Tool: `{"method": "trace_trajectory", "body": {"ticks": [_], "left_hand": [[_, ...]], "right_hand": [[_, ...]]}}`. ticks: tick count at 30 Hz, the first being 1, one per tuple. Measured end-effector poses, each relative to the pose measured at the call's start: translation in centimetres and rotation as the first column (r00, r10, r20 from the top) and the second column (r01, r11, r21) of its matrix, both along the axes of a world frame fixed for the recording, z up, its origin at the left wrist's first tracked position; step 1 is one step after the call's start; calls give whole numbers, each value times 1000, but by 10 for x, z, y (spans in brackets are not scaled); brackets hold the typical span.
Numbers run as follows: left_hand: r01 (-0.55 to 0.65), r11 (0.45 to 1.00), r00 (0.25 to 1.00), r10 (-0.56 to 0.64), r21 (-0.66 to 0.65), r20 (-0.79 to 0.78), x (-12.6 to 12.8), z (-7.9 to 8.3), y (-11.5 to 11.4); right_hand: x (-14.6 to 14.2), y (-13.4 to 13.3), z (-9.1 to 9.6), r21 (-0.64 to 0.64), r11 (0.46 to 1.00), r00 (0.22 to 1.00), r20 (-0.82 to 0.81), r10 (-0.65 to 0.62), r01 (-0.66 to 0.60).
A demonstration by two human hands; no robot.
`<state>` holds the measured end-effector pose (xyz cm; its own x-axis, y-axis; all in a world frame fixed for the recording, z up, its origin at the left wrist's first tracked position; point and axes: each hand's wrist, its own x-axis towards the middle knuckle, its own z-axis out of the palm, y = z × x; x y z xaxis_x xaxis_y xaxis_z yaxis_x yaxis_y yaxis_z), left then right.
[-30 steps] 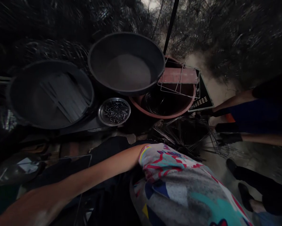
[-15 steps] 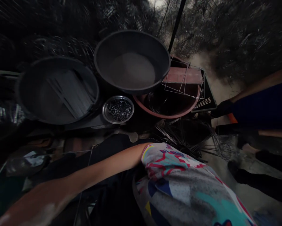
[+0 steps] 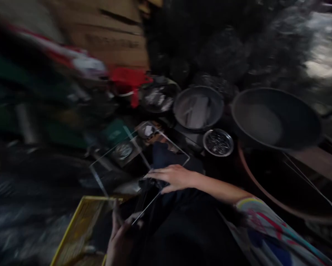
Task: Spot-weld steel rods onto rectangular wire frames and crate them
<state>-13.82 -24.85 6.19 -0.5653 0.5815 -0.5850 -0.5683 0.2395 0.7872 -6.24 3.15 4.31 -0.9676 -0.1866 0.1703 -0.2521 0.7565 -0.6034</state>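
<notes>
A rectangular wire frame [image 3: 118, 147] lies tilted across my lap in the motion-blurred head view. My right hand [image 3: 173, 177] reaches in from the right in a colourful sleeve. Its fingers are closed over the frame's right side, above dark cloth [image 3: 166, 159]. Low in the picture my left hand [image 3: 118, 236] comes up from the bottom edge and pinches the frame's lower corner. Both hands are on the same frame, about a hand's length apart.
A yellow crate [image 3: 77, 229] sits at the lower left. A small metal dish of nails [image 3: 218, 142] stands beyond my right hand, between two black basins [image 3: 198, 109] [image 3: 277, 118]. A reddish tub rim [image 3: 254, 177] curves at the right. Wooden planks [image 3: 107, 33] and a red object [image 3: 127, 79] lie farther back.
The view has swung sharply left, so the basins and dish now sit at the right. My right arm has bent in and both hands now hold the wire frame.
</notes>
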Motion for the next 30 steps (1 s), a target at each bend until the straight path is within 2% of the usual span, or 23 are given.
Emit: {"method": "trace_trajectory", "body": {"ticks": [2,4,10,17,21,23,26,30], "left_hand": [[-210,970,977,213,121,-12,6,-10,-18],[-292,930,955,297,222,11,6,-18,-31],[-337,883,936,352,326,15,-2,-31,-79],[-398,843,905,425,363,7,-5,-37,-120],[-495,784,856,513,375,59,4,-43,-142],[-543,747,829,549,384,104,13,-48,-145],[-572,715,816,544,403,194,22,-55,-138],[-563,713,826,505,418,251,20,-53,-127]], "right_hand": [[-3,-7,1,-28,999,997,75,30,-28],[-10,-17,6,-27,998,988,140,66,-63],[-43,-56,18,37,981,942,288,172,-190],[-78,-94,17,41,947,906,306,292,-319],[-76,-101,39,79,942,919,263,295,-325],[-71,-101,57,126,942,930,249,272,-310],[-65,-97,78,216,940,948,239,213,-265],[-61,-89,82,276,946,968,227,106,-168]]}}
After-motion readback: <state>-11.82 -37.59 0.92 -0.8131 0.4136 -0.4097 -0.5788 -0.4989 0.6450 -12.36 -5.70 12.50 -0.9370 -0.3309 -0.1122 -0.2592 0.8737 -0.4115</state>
